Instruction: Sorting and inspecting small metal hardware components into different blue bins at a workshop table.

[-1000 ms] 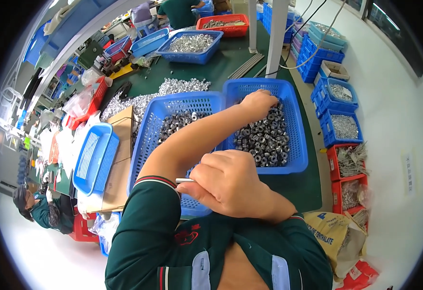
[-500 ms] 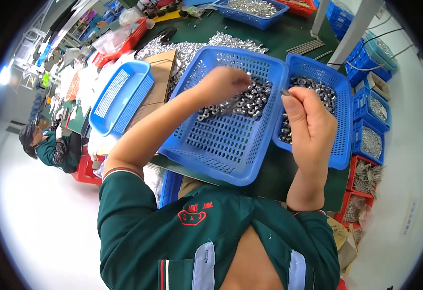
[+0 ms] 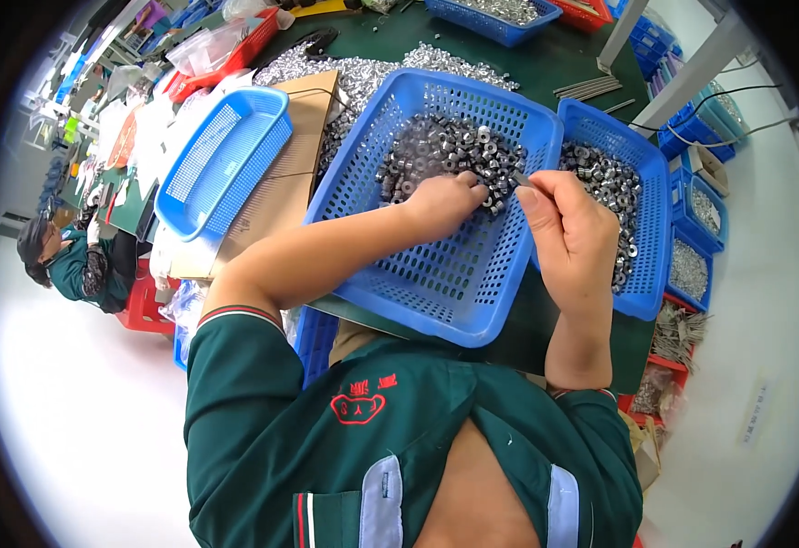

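My left hand [image 3: 447, 206] reaches into the big blue perforated basket [image 3: 409, 310] in front of me. Its fingers are drawn together at the near right side of a heap of small ring-shaped metal parts [image 3: 436, 151]; whatever lies between the fingertips is hidden. Over the right rim of that basket, my right hand [image 3: 573, 228] is raised, its thumb and forefinger pinching a thin grey metal piece [image 3: 521, 179]. Only the end of this piece shows. Under and beyond the right hand stands a second blue basket [image 3: 648, 274], which holds similar metal parts [image 3: 600, 169].
A shallow blue tray [image 3: 221, 169] rests by cardboard [image 3: 276, 205] on the left. Loose shiny parts [image 3: 363, 73] cover the table behind the baskets. Metal rods [image 3: 589, 87] lie far right, near a white post [image 3: 623, 36]. A co-worker [image 3: 75, 260] sits at far left.
My left hand has come nearer and slightly right, its fingers now down at the heap's edge instead of blurred above it. My right hand has shifted a little left, still pinching the metal piece.
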The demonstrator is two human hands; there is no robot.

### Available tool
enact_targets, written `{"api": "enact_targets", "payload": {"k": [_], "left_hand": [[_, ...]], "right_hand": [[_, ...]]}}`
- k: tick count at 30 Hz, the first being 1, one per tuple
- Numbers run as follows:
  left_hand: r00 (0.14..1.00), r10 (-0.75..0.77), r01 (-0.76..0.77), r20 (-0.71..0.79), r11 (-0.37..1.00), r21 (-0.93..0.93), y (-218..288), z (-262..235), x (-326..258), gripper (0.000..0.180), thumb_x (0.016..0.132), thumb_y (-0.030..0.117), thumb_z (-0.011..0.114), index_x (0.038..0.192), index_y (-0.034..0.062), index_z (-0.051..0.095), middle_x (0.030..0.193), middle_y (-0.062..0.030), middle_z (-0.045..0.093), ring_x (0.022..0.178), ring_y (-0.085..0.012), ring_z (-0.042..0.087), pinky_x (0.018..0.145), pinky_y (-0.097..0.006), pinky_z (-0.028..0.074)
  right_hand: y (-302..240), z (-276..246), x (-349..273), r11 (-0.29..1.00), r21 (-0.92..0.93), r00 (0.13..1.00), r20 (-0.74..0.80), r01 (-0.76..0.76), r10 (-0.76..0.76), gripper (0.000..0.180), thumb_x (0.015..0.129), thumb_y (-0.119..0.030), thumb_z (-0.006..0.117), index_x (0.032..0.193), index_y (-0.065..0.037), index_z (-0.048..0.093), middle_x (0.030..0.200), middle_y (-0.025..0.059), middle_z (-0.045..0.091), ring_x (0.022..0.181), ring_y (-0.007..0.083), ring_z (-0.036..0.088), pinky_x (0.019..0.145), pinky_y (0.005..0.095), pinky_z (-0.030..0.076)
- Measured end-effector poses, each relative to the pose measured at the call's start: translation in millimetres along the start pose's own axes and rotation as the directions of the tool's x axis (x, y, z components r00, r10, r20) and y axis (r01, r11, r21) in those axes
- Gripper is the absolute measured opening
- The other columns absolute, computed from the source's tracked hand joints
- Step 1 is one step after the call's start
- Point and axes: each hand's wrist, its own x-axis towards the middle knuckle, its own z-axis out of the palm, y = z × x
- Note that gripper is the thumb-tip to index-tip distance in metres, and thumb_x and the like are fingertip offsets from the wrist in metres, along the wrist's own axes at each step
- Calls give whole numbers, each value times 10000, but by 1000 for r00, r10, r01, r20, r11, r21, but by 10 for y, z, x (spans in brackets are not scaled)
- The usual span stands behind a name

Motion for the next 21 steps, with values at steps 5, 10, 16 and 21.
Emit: {"api": "enact_targets", "payload": {"k": [5,10,16,21], "left_hand": [[991,19,5,135,984,-177,-13,-127,-10,248,730,117,667,957,38,606,942,-162,644,945,-354,619,811,-457,492],[979,86,-38,183,967,-251,-42,-168,-69,355,665,83,756,960,12,573,874,-154,633,844,-342,624,746,-434,492],[976,123,-96,181,983,-154,14,-172,-84,403,719,205,752,1047,38,588,959,-155,633,846,-349,636,737,-428,506],[980,110,-105,166,994,-37,84,-33,-104,232,775,239,682,925,67,640,941,-132,608,883,-324,637,746,-434,513]], "right_hand": [[47,-2,11,1000,4,1000,-6,4,-4,104,885,-126,648,889,-30,607,637,104,597,525,242,588,477,315,433],[40,-25,44,1000,0,1000,-3,6,-6,98,877,-111,652,873,-31,596,639,105,598,529,241,591,480,313,437],[73,-24,48,999,-17,999,-18,42,-43,107,876,-124,652,861,-34,595,666,104,610,545,250,596,485,321,443],[70,-4,34,998,-13,998,-31,59,-59,112,874,-135,651,860,-36,602,680,112,617,559,262,605,490,327,448]]}}
